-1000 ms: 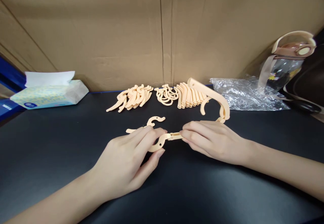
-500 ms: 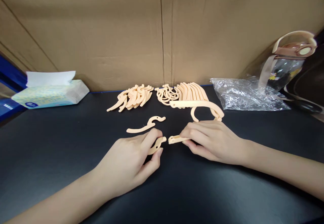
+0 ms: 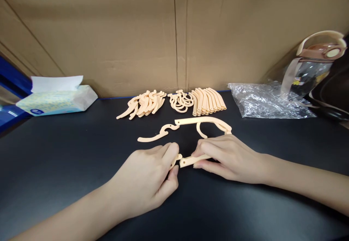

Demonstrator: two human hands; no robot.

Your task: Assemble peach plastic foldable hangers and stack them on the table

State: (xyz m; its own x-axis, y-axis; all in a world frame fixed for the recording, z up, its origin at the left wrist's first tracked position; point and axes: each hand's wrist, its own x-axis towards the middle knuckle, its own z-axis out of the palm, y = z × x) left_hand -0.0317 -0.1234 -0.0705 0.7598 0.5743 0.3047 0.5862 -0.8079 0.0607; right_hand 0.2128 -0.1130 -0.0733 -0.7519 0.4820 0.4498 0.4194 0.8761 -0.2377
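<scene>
Between the thumb and fingers of my left hand [image 3: 151,177] is a small cream plastic hanger arm piece [image 3: 179,157], mostly hidden by the fingers. My right hand [image 3: 231,157] pinches the lower arm [image 3: 194,160] of a partly joined folding clothes hanger. That arm's open, holed end lies right beside the tip of the left piece; whether they touch I cannot tell. The hanger's upper arm [image 3: 201,120] stretches left above the right hand, with its curved hook [image 3: 200,130] between the arms. A loose hanger arm piece [image 3: 154,137] lies on the table, near the upper arm's end.
At the back sit a pile of notched arm pieces [image 3: 147,103], several hooks [image 3: 181,102] and a row of curved hanger arms [image 3: 208,101]. A tissue pack [image 3: 57,101] is at left. A clear plastic bag [image 3: 267,103] and a bottle [image 3: 313,70] stand at right, before a cardboard wall [image 3: 122,33].
The hanger in my right hand has shifted left and lower, and more of its lower arm shows. My left hand has moved slightly right and down, its piece now closer to that arm's end.
</scene>
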